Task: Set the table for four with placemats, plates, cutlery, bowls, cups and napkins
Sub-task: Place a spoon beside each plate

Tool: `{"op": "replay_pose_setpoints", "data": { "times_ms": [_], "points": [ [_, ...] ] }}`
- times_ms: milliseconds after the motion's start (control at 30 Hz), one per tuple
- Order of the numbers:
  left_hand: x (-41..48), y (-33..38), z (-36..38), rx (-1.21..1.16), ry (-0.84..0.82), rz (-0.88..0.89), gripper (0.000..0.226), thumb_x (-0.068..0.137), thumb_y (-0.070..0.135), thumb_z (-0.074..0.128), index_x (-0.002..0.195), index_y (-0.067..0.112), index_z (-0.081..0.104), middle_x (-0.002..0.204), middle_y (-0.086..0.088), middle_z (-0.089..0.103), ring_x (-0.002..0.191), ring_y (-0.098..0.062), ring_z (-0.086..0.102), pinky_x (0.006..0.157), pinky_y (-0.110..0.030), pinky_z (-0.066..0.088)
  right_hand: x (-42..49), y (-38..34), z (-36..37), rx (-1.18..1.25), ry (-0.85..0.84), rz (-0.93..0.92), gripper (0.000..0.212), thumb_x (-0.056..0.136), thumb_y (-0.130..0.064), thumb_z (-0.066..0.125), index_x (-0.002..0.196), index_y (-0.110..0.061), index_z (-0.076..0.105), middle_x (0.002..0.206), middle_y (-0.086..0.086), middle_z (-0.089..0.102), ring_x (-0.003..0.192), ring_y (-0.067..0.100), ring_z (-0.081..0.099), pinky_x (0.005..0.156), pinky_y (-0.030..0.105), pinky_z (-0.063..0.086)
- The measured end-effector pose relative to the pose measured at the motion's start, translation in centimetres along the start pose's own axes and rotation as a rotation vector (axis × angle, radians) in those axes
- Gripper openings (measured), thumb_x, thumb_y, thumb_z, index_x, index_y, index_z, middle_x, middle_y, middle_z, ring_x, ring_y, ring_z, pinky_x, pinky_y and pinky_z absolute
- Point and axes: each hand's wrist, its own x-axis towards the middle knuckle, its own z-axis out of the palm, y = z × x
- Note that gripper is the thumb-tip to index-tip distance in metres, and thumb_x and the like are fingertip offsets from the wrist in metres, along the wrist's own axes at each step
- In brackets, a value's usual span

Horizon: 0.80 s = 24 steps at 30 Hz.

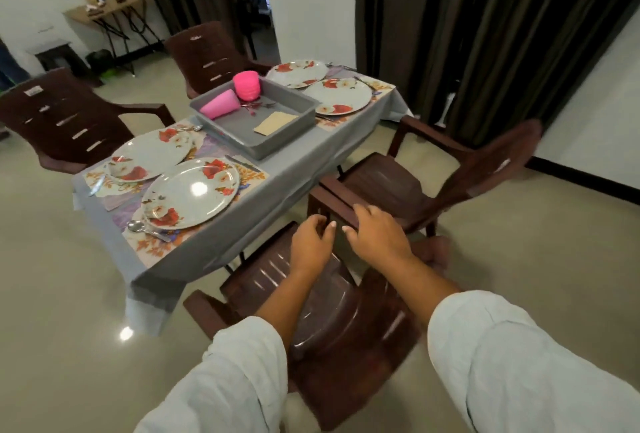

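A table with a grey cloth (287, 169) carries several floral plates, the nearest (190, 193) on a patterned placemat (152, 245) with a spoon (138, 226) beside it. A grey tray (256, 141) in the middle holds pink bowls (246, 85), a lying stack of pink cups (219, 105), some cutlery (258, 106) and a tan napkin (275, 123). My left hand (310, 245) and my right hand (377, 233) hover over a brown chair (332, 308) near the table, fingers loosely curled, holding nothing.
A second brown chair (450, 179) stands to the right, close to my hands. Two more chairs (69, 117) sit on the table's far side. Dark curtains (485, 34) hang behind, and a small side table (110, 6) is at the back left.
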Motion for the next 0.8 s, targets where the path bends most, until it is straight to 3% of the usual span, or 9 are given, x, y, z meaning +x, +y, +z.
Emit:
{"op": "replay_pose_setpoints", "data": {
  "times_ms": [167, 367, 600, 800],
  "points": [
    [-0.1, 5.2, 4.2, 0.029, -0.004, 0.036, 0.028, 0.101, 0.036, 0.057, 0.115, 0.014, 0.065, 0.108, -0.001, 0.066, 0.094, -0.014, 0.060, 0.076, -0.028, 0.045, -1.1, 5.8, -3.7, -0.006, 0.021, 0.014, 0.060, 0.102, -0.047, 0.048, 0.152, -0.015, 0.038, 0.147, 0.012, 0.048, 0.132, 0.034, 0.048, 0.098, 0.046, 0.047],
    [2.1, 9.3, 10.2, 0.077, -0.028, 0.077, 0.038, 0.101, 0.038, 0.057, 0.128, 0.012, 0.061, 0.126, -0.003, 0.063, 0.117, -0.018, 0.058, 0.099, -0.035, 0.049, 0.1, 11.7, -6.2, -0.011, 0.042, 0.022, 0.061, 0.102, -0.045, 0.048, 0.154, -0.016, 0.036, 0.149, 0.011, 0.045, 0.134, 0.032, 0.045, 0.100, 0.044, 0.047],
    [10.8, 12.7, 20.5, 0.023, 0.018, -0.009, 0.043, 0.101, 0.036, 0.058, 0.134, 0.010, 0.058, 0.133, -0.006, 0.061, 0.121, -0.022, 0.058, 0.100, -0.034, 0.047, 10.4, 21.1, -8.2, -0.154, -0.024, -0.064, 0.063, 0.102, -0.047, 0.047, 0.156, -0.018, 0.033, 0.155, 0.013, 0.040, 0.141, 0.031, 0.039, 0.111, 0.043, 0.040],
    [18.3, 15.3, 25.4, 0.010, 0.077, -0.098, 0.039, 0.100, 0.034, 0.059, 0.132, 0.010, 0.059, 0.130, -0.008, 0.061, 0.120, -0.023, 0.058, 0.102, -0.037, 0.048, 19.3, 26.2, -10.1, -0.205, -0.102, -0.146, 0.061, 0.102, -0.047, 0.046, 0.155, -0.017, 0.036, 0.154, 0.013, 0.042, 0.139, 0.031, 0.042, 0.110, 0.043, 0.041]
  ]
}}
